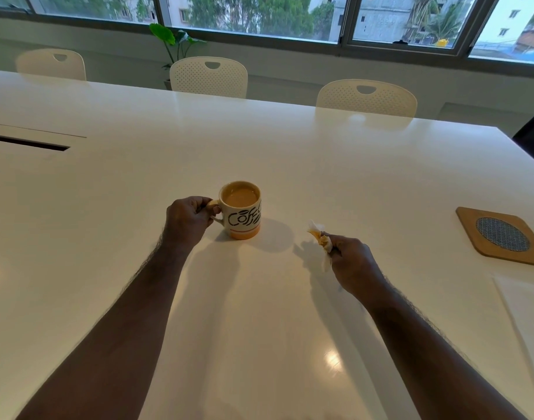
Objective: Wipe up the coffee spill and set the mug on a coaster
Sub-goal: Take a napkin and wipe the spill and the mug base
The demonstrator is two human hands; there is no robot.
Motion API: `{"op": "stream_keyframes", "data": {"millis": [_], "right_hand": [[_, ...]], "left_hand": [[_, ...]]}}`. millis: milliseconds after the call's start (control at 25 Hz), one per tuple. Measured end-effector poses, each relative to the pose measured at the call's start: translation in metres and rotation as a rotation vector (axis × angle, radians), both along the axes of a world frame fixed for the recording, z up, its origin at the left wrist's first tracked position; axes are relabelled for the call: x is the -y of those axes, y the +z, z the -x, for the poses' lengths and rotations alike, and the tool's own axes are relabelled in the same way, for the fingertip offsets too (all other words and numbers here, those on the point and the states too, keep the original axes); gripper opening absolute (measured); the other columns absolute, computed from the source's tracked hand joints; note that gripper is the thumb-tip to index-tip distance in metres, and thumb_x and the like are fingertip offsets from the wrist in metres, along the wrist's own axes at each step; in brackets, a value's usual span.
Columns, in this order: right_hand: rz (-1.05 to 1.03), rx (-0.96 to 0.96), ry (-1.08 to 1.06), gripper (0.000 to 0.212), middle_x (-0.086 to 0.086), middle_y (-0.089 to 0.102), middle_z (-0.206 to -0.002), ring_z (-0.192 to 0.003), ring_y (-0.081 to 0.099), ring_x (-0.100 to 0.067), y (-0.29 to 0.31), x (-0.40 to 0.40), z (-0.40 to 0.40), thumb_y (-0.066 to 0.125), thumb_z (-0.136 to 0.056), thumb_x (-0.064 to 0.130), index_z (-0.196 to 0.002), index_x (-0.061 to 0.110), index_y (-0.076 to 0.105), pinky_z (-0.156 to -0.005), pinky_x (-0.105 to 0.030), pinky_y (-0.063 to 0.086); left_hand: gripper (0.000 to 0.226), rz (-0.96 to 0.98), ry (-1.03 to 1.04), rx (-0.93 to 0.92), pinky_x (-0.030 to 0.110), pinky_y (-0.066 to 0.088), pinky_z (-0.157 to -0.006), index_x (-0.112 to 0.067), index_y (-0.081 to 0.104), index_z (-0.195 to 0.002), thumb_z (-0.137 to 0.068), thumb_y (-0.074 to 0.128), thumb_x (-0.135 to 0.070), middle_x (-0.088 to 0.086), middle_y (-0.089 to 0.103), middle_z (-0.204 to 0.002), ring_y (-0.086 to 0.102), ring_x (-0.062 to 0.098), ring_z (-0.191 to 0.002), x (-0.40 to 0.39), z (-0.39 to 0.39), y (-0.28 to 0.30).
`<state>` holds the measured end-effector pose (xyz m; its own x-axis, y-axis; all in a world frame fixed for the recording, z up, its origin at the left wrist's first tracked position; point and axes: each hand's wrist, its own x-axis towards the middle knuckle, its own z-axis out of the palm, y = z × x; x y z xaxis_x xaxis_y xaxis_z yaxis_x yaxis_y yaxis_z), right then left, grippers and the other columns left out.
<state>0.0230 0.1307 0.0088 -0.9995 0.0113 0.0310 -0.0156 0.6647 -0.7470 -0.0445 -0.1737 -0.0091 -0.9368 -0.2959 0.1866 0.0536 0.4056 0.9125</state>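
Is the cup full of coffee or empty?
Nearly full. The mug stands upright on the table, with light brown coffee showing close to its rim.

White table [290, 140]; chairs [209, 76]; windows [253, 16]

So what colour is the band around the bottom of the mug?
Orange, under a cream body with black lettering, on the mug; head view.

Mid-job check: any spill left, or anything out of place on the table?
No spill visible on the table. The mug, in the left hand's grip, is nowhere near the coaster. The right hand holds a coffee-stained tissue.
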Motion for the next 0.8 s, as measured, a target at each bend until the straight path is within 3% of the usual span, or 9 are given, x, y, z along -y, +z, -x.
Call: {"op": "stream_keyframes", "data": {"millis": [240,520,720,800], "right_hand": [[-0.031,-0.007,-0.001,0.036,-0.009,0.068,-0.116,-0.079,0.059,-0.012,0.0,0.0,0.003,0.042,-0.098,0.004,-0.127,0.015,0.061,-0.054,-0.004,0.042],[-0.063,-0.012,0.002,0.037,-0.007,0.068,-0.116,-0.086,0.062,-0.014,-0.006,0.001,0.013,0.043,-0.097,0.003,-0.126,0.016,0.063,-0.061,-0.004,0.043],[-0.14,-0.033,-0.005,0.038,-0.008,0.068,-0.117,-0.091,0.067,-0.021,-0.005,0.006,0.027,0.042,-0.096,0.006,-0.127,0.017,0.061,-0.079,-0.034,0.058],[-0.277,-0.094,0.012,0.037,-0.007,0.067,-0.119,-0.098,0.066,-0.024,-0.003,0.01,0.036,0.041,-0.095,0.004,-0.125,0.014,0.062,-0.08,-0.037,0.057]], "left_hand": [[0.018,-0.049,0.012,-0.008,0.046,0.06,-0.077,-0.005,0.073,-0.101,-0.086,0.071,-0.015,0.012,0.073,-0.083,0.069,0.022,-0.075,-0.001,0.0,-0.002],[0.018,-0.083,0.021,-0.018,0.045,0.061,-0.078,-0.006,0.073,-0.102,-0.087,0.07,-0.015,0.012,0.073,-0.086,0.07,0.023,-0.079,0.0,0.002,-0.001],[0.017,-0.088,0.016,-0.05,0.045,0.06,-0.077,-0.005,0.074,-0.099,-0.087,0.07,-0.016,0.013,0.073,-0.082,0.068,0.02,-0.075,0.004,0.005,0.009],[0.016,-0.088,0.019,-0.062,0.045,0.06,-0.077,-0.006,0.074,-0.098,-0.086,0.071,-0.017,0.013,0.073,-0.082,0.068,0.021,-0.076,0.006,0.007,0.014]]}}
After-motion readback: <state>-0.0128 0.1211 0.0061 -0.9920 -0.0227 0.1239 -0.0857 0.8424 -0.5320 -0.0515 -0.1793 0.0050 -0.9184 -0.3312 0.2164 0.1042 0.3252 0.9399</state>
